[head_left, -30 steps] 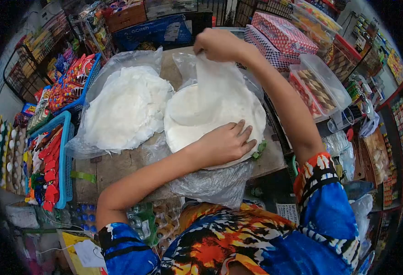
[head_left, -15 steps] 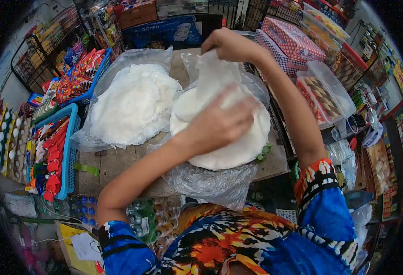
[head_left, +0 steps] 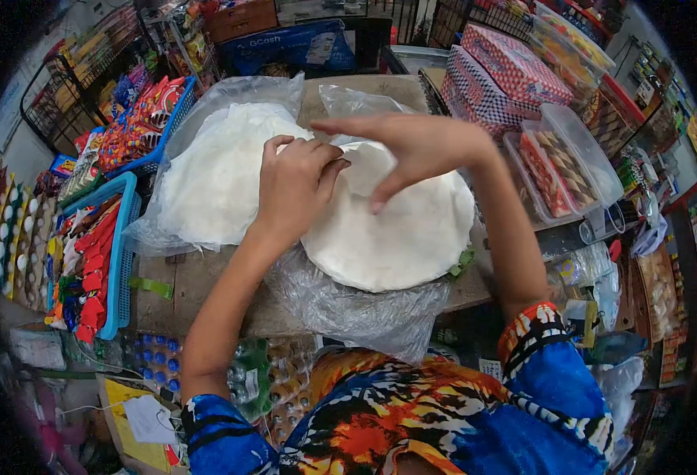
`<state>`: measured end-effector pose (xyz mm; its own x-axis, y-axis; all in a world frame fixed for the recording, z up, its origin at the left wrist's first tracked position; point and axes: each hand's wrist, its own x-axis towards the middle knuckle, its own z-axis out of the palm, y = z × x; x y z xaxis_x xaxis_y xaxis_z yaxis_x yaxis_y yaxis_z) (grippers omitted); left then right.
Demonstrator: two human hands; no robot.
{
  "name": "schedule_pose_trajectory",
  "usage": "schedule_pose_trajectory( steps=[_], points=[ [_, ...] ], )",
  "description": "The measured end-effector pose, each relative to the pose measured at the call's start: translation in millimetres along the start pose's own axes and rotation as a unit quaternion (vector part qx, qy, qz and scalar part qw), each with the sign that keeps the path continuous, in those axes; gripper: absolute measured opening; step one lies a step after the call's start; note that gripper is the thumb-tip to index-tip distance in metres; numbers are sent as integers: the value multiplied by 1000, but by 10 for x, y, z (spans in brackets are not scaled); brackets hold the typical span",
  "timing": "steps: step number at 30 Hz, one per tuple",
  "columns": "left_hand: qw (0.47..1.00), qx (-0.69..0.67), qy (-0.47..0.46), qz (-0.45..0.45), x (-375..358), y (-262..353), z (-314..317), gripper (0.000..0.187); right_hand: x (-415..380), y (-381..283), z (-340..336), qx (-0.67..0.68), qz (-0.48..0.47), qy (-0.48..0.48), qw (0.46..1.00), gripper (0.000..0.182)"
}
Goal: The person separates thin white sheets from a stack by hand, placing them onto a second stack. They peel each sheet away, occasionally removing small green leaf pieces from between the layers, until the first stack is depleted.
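We're looking down at a wooden counter top (head_left: 206, 285) w/ two stacks of thin white round wrapper sheets on it. The nearer stack of white round sheets (head_left: 400, 229) is sitting on crinkled clear plastic wrap (head_left: 356, 305) at the counter's front edge, right of centre. Our left hand (head_left: 295, 184) is resting on that stack's upper-left rim, fingers curled in and pinched narrow on the edge of the top sheet; what exactly sits between the fingertips we can't tell. Our right hand (head_left: 416, 146) is hovering just above the stack's far side, palm down, fingers spread loosely, thumb and forefinger reaching toward the left hand; it's holding nothing we can make out.

Just beside, to the left, the second pile of white sheets in a clear plastic bag (head_left: 222, 170) is lying apart from both hands, its edge close to the left wrist.

Around the counter: blue plastic baskets of red snack packets (head_left: 99, 261) are standing at left, red-and-white checkered boxes (head_left: 495, 75) at upper right, and a clear plastic tub of wafer sticks (head_left: 558, 162) is sitting near the right forearm. A dark blue printed box (head_left: 285, 49) is showing behind the counter. Our sleeves are blue w/ orange and black print.
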<state>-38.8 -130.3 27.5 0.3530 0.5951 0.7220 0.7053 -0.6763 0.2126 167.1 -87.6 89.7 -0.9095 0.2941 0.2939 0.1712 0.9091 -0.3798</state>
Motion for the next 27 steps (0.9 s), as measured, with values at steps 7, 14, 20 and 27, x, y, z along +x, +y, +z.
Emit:
schedule_pose_trajectory(
  steps=[7, 14, 20, 27],
  points=[
    [975, -92, -86, -184, 82, 49, -220, 28, 285, 250, 561, -38, 260, 28, 964, 51],
    [960, -37, -230, -155, -125, -191, -67, 76, 77, 584, 448, -34, 190, 165, 967, 27],
    [949, -17, -261, -176, -94, -119, -118, 74, -575, 1130, -19, 29, 396, 431, 810, 23],
    [972, 22, -196, -127, -49, -176, -99, 69, -567, 383, -488, -13, 285, 570, 770, 17]
  ],
)
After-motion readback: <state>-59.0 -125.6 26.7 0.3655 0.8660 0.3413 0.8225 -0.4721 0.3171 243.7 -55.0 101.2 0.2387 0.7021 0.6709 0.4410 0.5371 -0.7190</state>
